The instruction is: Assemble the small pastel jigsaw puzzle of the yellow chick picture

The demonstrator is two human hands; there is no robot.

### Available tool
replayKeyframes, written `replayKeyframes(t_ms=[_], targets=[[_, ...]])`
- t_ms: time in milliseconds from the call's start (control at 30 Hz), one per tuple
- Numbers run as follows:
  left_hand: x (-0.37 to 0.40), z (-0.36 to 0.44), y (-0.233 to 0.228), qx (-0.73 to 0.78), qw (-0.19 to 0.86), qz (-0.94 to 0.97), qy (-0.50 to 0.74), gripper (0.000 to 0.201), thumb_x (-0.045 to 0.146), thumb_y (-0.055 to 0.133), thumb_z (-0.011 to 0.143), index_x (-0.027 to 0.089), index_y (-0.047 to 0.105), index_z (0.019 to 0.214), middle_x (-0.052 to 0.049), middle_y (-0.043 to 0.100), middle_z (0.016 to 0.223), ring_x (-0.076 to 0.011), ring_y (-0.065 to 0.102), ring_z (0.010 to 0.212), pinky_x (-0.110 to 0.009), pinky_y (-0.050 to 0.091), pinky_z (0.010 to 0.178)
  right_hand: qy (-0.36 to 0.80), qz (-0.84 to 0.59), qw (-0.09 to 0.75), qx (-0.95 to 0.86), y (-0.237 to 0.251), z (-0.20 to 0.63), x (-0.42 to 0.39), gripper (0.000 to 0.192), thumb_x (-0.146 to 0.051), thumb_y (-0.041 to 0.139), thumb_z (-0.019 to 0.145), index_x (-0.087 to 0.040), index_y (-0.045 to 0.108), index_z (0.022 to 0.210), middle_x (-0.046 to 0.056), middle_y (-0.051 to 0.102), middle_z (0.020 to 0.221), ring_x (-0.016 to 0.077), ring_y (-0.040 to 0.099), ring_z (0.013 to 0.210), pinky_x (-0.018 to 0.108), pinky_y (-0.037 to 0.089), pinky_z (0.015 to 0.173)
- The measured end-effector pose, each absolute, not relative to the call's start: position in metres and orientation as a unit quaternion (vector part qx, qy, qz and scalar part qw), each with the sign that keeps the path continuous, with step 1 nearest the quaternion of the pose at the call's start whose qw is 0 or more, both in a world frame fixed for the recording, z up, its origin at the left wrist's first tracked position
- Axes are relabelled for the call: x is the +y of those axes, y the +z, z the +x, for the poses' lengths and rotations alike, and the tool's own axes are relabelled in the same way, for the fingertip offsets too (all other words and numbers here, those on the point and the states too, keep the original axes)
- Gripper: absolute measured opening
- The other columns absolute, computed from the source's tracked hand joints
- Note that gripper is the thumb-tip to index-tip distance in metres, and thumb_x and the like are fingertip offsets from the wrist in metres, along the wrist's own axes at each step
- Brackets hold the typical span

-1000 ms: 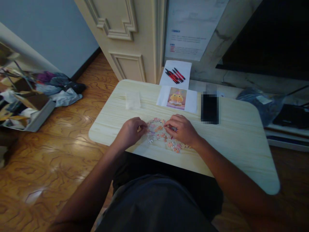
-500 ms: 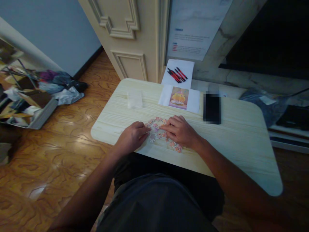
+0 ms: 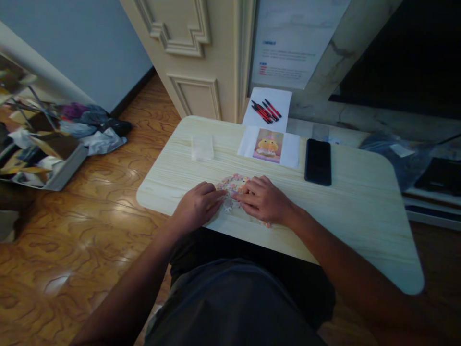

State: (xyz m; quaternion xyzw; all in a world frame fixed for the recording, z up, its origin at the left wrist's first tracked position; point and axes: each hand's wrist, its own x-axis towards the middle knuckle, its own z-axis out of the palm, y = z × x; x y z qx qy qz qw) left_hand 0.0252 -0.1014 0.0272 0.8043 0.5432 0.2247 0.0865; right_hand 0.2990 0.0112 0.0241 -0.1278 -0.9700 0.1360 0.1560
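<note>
A small clear bag (image 3: 202,147) lies flat on the far left part of the table (image 3: 360,226), well away from the hands, so it stays out of the way.

The left hand (image 3: 196,207) rests palm down on the table near the front edge. Its fingers are spread a little and the tips touch the left side of the puzzle pieces (image 3: 232,188). It looks like it presses them flat so they do not slide. I cannot tell if it pinches a piece.

The puzzle pieces sit in a little heap between the two hands, close to the person. They are small and flat, pink, orange and white, with bumpy edges. Some look joined.

The right hand (image 3: 264,202) lies over the right side of the heap, fingers bent, tips on the pieces. What it grips, if anything, is hidden.

Behind the heap lies a picture card (image 3: 268,146) of a yellow figure, facing the person so it is easy to look at. Farther back, red and black pens (image 3: 265,110) lie on white paper. To the right a dark phone (image 3: 318,161) lies flat.
</note>
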Motion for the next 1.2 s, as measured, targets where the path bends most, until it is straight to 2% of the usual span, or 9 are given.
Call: replayKeyframes(t_ms=[200, 333, 567, 733, 867, 1033, 1200], targets=[[-0.095, 0.032, 0.031, 0.53, 0.066, 0.822, 0.199, 0.025, 0.024, 0.061, 0.111, 0.015, 0.082, 0.12, -0.009, 0.069, 0.091, -0.0229, 0.066, 0.087, -0.033, 0.056, 0.078, 0.135, -0.158, 0.157, -0.965, 0.022, 0.3, 0.012, 0.024, -0.026, 0.065, 0.112, -0.019, 0.083, 0.127, 0.011, 0.076, 0.112, 0.0274, 0.06, 0.104, 0.044, 0.042, 0.093], [-0.092, 0.034, 0.033, 0.534, 0.084, 0.82, 0.186, 0.026, 0.025, 0.061, 0.111, 0.015, 0.082, 0.123, -0.009, 0.07, 0.094, -0.0236, 0.067, 0.09, -0.034, 0.057, 0.08, 0.175, -0.171, 0.171, -0.954, 0.021, 0.303, 0.017, 0.019, -0.024, 0.065, 0.112, -0.022, 0.083, 0.117, 0.009, 0.076, 0.11, 0.0263, 0.062, 0.104, 0.043, 0.043, 0.095], [-0.088, 0.037, 0.032, 0.541, 0.088, 0.816, 0.185, 0.024, 0.023, 0.068, 0.107, 0.017, 0.081, 0.126, -0.01, 0.072, 0.099, -0.0241, 0.068, 0.094, -0.035, 0.058, 0.082, 0.16, -0.206, 0.174, -0.95, 0.018, 0.299, 0.015, 0.018, -0.028, 0.075, 0.107, -0.019, 0.08, 0.122, 0.012, 0.074, 0.112, 0.0297, 0.061, 0.109, 0.044, 0.045, 0.096], [-0.084, 0.039, 0.035, 0.531, 0.068, 0.828, 0.165, 0.016, 0.02, 0.067, 0.108, 0.015, 0.083, 0.109, -0.01, 0.071, 0.095, -0.0244, 0.066, 0.091, -0.034, 0.055, 0.078, 0.15, -0.205, 0.177, -0.951, 0.017, 0.298, 0.015, 0.015, -0.032, 0.076, 0.108, -0.019, 0.081, 0.114, 0.01, 0.076, 0.109, 0.0287, 0.062, 0.106, 0.043, 0.043, 0.095], [-0.081, 0.04, 0.036, 0.519, 0.047, 0.842, 0.14, 0.023, 0.022, 0.064, 0.11, 0.016, 0.079, 0.094, -0.01, 0.07, 0.093, -0.0237, 0.064, 0.089, -0.034, 0.052, 0.075, 0.156, -0.196, 0.192, -0.949, 0.017, 0.3, 0.018, 0.012, -0.029, 0.074, 0.11, -0.021, 0.082, 0.106, 0.007, 0.079, 0.103, 0.0257, 0.064, 0.1, 0.042, 0.041, 0.092], [-0.08, 0.04, 0.036, 0.497, 0.016, 0.86, 0.118, 0.027, 0.019, 0.061, 0.112, 0.016, 0.076, 0.09, -0.009, 0.071, 0.093, -0.023, 0.061, 0.086, -0.035, 0.051, 0.075, 0.154, -0.189, 0.219, -0.945, 0.02, 0.307, 0.023, 0.014, -0.029, 0.072, 0.111, -0.024, 0.084, 0.107, 0.005, 0.081, 0.101, 0.0243, 0.065, 0.098, 0.042, 0.039, 0.09], [-0.081, 0.039, 0.037, 0.478, -0.023, 0.871, 0.106, 0.027, 0.015, 0.058, 0.112, 0.015, 0.075, 0.091, -0.008, 0.07, 0.09, -0.0231, 0.061, 0.084, -0.037, 0.052, 0.075, 0.136, -0.159, 0.205, -0.956, 0.019, 0.313, 0.027, 0.014, -0.029, 0.073, 0.111, -0.023, 0.084, 0.105, 0.005, 0.08, 0.098, 0.0241, 0.064, 0.095, 0.041, 0.038, 0.087]])
